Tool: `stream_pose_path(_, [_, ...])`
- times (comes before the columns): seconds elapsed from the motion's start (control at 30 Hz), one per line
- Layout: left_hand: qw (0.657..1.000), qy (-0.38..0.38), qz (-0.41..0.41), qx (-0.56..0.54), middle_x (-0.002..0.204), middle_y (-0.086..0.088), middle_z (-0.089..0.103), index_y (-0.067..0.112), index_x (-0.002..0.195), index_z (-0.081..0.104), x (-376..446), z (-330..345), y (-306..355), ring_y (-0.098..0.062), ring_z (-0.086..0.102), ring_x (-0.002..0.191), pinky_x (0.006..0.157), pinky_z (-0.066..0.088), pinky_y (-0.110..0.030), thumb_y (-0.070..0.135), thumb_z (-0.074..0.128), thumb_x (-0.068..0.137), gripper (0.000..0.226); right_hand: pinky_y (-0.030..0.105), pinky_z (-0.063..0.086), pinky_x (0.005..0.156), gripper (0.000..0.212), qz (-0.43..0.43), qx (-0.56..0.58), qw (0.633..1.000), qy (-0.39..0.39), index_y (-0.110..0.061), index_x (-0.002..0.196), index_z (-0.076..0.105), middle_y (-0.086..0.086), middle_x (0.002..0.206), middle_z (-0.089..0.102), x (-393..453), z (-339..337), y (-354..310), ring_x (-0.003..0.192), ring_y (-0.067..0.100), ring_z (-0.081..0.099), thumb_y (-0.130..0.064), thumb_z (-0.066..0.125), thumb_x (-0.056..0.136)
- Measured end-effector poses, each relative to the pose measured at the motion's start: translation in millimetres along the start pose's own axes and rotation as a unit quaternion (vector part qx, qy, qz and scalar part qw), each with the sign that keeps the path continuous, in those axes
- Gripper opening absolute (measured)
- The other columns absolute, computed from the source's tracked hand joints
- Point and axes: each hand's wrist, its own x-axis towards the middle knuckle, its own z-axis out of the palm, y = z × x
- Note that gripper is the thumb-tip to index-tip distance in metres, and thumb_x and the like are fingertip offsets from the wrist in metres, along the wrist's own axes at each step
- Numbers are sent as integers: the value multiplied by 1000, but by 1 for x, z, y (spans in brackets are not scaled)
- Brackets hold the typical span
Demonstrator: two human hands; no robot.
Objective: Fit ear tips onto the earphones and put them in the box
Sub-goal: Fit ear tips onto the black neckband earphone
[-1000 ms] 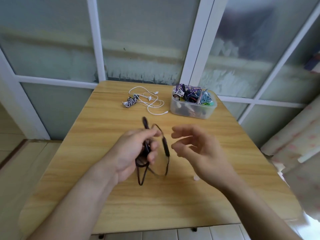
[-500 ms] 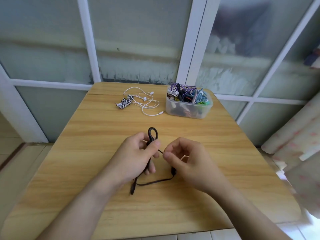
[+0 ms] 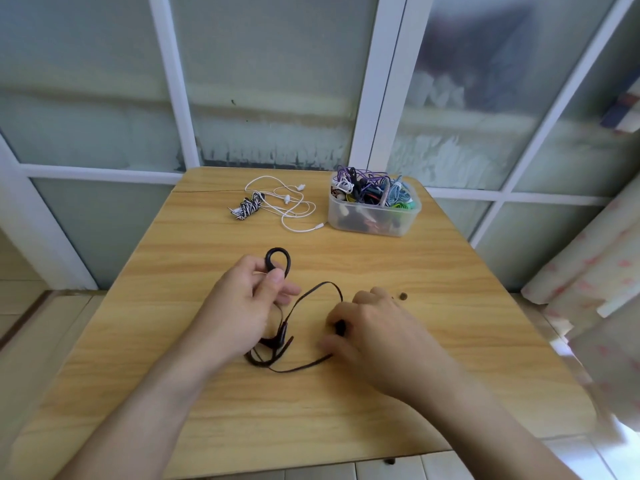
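Between my hands on the worktop [image 3: 467,341], black earphones [image 3: 298,306] trail loose. Left hand [image 3: 242,303] pinches the ear hook; right hand [image 3: 374,327] curls over the other earbud, probably gripping it, blurred. Box [image 3: 374,216] sits well beyond my right hand.

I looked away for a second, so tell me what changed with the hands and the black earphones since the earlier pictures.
The right hand has dropped from mid-air to the table, fingers now curled around an earbud. More of the black earphones cable lies on the table. The left hand still holds the ear hook. The box and white earphones are unmoved.
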Motion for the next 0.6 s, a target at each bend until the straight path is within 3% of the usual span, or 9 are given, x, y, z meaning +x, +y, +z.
stream_pose_path(0.07, [998,39,25,30,93,6,74,18,98,58,1,-1,-2,-9,66,92,87,49,-30,28,47,99,15,30,44,82,32,6,35,999,27,-26,114,63,-3,99,61,0,0,-2,102,18,49,-49,53,94])
stream_pose_path(0.17, [991,104,57,61,89,7,70,21,94,66,0,-3,1,-9,63,86,74,43,-12,27,55,96,13,32,49,75,20,12,74,995,66,-30,110,62,-9,97,61,1,0,-5,91,11,55,-38,61,92])
stream_pose_path(0.27, [989,131,57,-48,80,6,73,28,90,67,0,-3,4,-11,67,79,79,51,-24,21,57,96,14,35,52,66,14,52,194,972,123,-31,93,57,-15,83,64,0,2,-8,70,6,58,-28,66,84])
stream_pose_path(0.43, [970,81,4,-228,70,-5,69,24,120,56,-2,4,14,-19,57,58,54,48,-28,11,49,100,25,39,52,64,26,111,342,923,135,-32,98,53,-10,75,64,4,4,-9,58,4,56,-19,66,80])
stream_pose_path(0.53, [977,49,21,-207,70,-4,62,25,119,62,-3,7,16,-18,53,54,47,42,-27,13,43,102,28,21,44,61,30,82,317,940,92,-30,107,59,-10,73,62,5,8,-6,59,3,55,-17,65,81])
stream_pose_path(0.6, [977,65,18,-204,73,-3,60,23,113,66,-2,7,15,-16,53,55,45,41,-24,17,42,102,27,14,39,63,34,60,251,962,84,-29,112,60,-11,79,59,6,13,-4,63,2,54,-19,67,80])
